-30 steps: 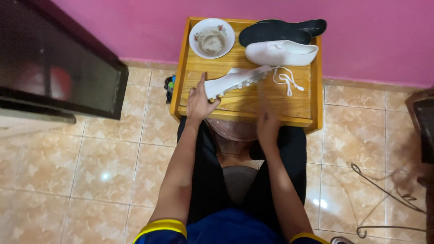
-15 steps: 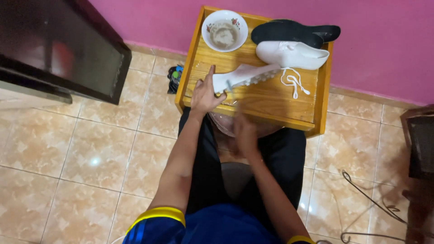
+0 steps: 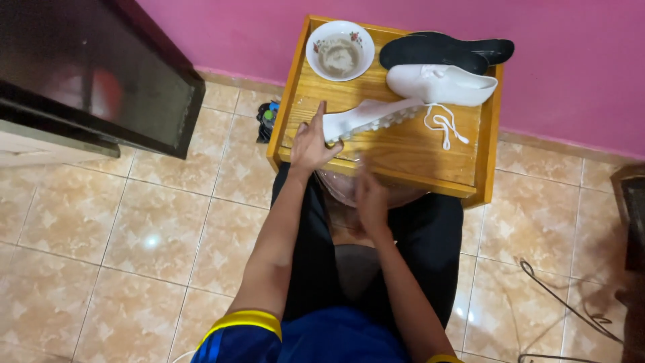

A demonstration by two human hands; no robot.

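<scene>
White shoe (image 3: 368, 115) first: it lies on its side across the middle of the small wooden table (image 3: 403, 151), studded sole facing toward me, and my left hand (image 3: 310, 142) has it by the heel end, fingers curled round that end while the thumb points up along it. My right hand (image 3: 368, 196) is down below the near edge of the table, over a clear plastic basin (image 3: 339, 185) that sits between my knees; it is blurred, the fingers look loosely bent, and I cannot tell whether they hold anything. Judging by how things lie, I would say the work is somewhere in the middle: this shoe has no lace in it that I can see, and a loose white lace (image 3: 443, 124) lies on the table just beside its toe end, so the stripping-down looks done. The second white shoe (image 3: 440, 83) rests behind it toward the wall, and I cannot say what state that one is in. Touching it at the back is a pair of black insoles (image 3: 437, 50), stacked and lying flat, which seem to be out of the shoes already. At the far left corner of the table stands a white bowl (image 3: 340, 50) with a flowered rim and some cloudy, brownish liquid in it. What seems left, to my eye, is the handling of the shoe in my grip, and possibly the other one too
</scene>
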